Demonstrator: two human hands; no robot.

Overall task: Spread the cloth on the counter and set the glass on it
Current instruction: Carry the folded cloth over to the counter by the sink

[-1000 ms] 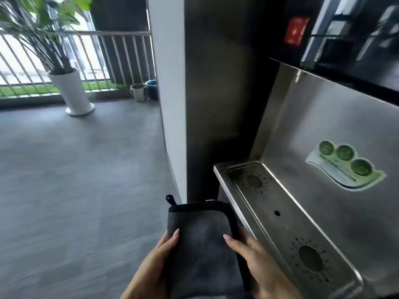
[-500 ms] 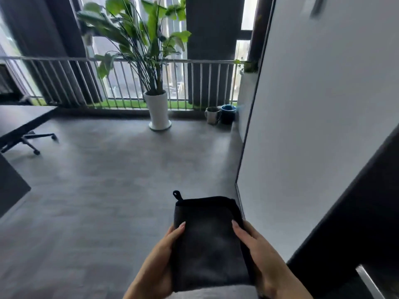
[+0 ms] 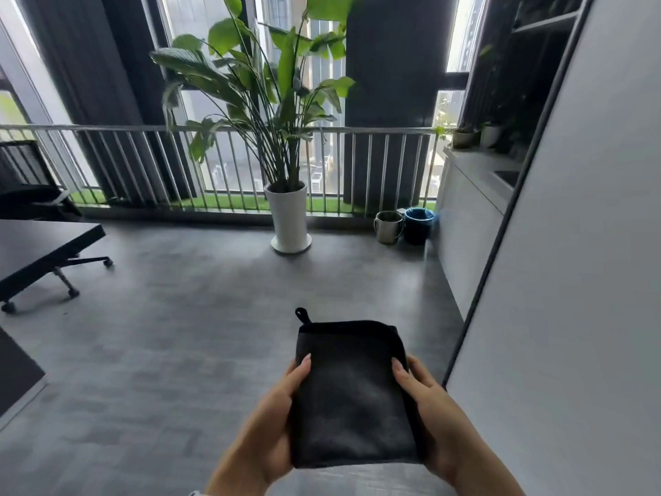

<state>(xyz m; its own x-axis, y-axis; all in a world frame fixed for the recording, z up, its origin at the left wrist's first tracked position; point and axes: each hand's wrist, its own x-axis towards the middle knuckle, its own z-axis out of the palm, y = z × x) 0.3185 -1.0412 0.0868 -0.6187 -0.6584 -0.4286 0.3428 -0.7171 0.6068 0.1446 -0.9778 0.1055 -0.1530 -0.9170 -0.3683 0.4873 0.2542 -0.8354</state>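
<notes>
The cloth (image 3: 352,395), dark and folded into a rectangle, is held flat in mid-air over the floor (image 3: 186,334), long axis running near to far, hanging loop at the far left corner. It is gripped between the left hand (image 3: 275,424) on its left edge and the right hand (image 3: 427,413) on its right edge; both are closed on it, thumbs on top. A grey worktop (image 3: 475,166) is seen far right, well apart from the cloth. No glass is visible. Judged: cloth not yet spread.
</notes>
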